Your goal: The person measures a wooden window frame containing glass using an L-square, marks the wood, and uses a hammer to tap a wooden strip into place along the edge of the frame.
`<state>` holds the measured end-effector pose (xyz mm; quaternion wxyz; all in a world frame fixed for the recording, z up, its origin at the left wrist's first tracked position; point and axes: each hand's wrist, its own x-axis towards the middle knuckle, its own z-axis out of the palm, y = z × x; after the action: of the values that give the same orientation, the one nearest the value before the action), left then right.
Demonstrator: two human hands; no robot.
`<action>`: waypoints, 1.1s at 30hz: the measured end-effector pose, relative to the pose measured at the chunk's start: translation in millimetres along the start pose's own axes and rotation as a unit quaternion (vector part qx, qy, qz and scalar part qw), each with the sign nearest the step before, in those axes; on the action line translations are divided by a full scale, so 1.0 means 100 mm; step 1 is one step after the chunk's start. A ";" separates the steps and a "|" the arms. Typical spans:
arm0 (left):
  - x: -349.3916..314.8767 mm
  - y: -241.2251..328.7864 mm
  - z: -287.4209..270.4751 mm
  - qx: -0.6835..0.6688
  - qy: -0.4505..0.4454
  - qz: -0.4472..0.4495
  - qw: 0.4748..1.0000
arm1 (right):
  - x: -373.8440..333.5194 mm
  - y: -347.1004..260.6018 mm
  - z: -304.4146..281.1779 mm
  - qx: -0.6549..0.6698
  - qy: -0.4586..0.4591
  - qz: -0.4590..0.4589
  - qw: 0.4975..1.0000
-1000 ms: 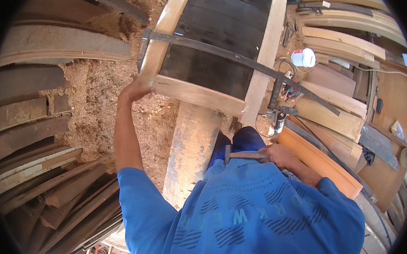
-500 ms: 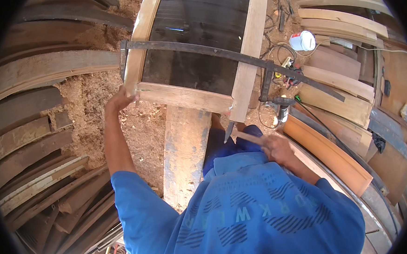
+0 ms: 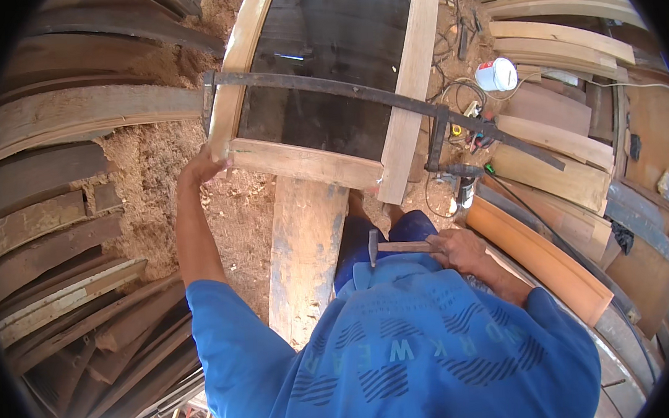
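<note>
A wooden frame, made of a left side piece [image 3: 239,52], a right side piece [image 3: 410,97] and a near crosspiece [image 3: 309,163], lies in front of me. My left hand [image 3: 206,166] is closed round the near end of the left side piece, fingers partly hidden. My right hand [image 3: 461,250] grips the handle of a hammer [image 3: 406,247]. The hammer's dark head is in front of my shirt, apart from the near end of the right side piece. A long dark metal bar clamp [image 3: 327,85] spans both side pieces, its jaws outside them.
A dark surface [image 3: 321,122] shows inside the frame. Beneath its near side runs a worn plank [image 3: 306,249]. Stacked boards [image 3: 87,109] line the left, more boards [image 3: 552,142] the right. A white bucket [image 3: 496,75], cords and a power tool [image 3: 464,182] lie at right; wood shavings [image 3: 152,174] cover the ground.
My right hand has drawn the hammer back toward my body, away from the end of the right side piece. My left hand stays at the frame's near left corner.
</note>
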<state>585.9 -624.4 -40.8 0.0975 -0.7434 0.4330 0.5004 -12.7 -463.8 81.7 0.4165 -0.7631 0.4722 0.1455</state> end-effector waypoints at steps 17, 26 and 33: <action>-0.87 0.44 1.37 -0.303 0.285 0.183 0.891 | 0.79 -0.05 -0.91 0.210 0.333 0.116 0.912; -1.67 1.45 3.74 -0.587 -0.009 0.067 0.807 | 2.06 1.01 -1.35 0.170 0.396 0.096 0.897; -1.18 1.78 3.80 -0.679 0.030 0.078 0.730 | 1.81 0.78 -1.46 0.116 0.321 0.072 0.937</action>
<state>188.5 -448.1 -73.7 -0.4854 -0.5894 0.0375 0.6447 -10.6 -701.1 20.2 0.3168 -0.6795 0.6481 -0.1337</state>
